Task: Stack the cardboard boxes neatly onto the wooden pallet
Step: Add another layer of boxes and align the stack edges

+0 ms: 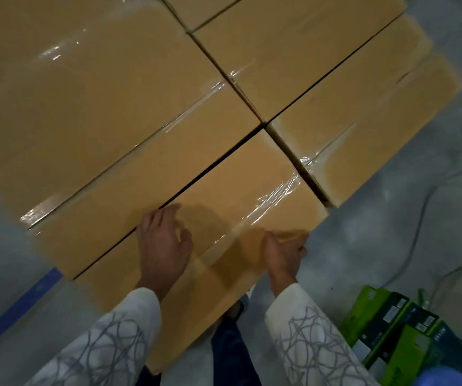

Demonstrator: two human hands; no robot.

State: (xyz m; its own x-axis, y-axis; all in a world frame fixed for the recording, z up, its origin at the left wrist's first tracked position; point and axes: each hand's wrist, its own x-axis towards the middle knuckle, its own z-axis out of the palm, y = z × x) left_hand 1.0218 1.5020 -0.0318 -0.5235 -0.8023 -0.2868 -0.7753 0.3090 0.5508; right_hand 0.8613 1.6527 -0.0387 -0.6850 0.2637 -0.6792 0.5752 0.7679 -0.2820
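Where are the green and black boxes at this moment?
In the head view, the green and black boxes lie on the grey floor at the bottom right, just right of the right hand's sleeve, apart from the cardboard boxes.

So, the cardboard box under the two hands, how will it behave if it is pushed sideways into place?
The nearest box will probably slide flat, not tip: it looks long and low. Its flat top suggests stiffness. The glossy tape may be slippery, so the left hand and right hand likely grip bare cardboard better.
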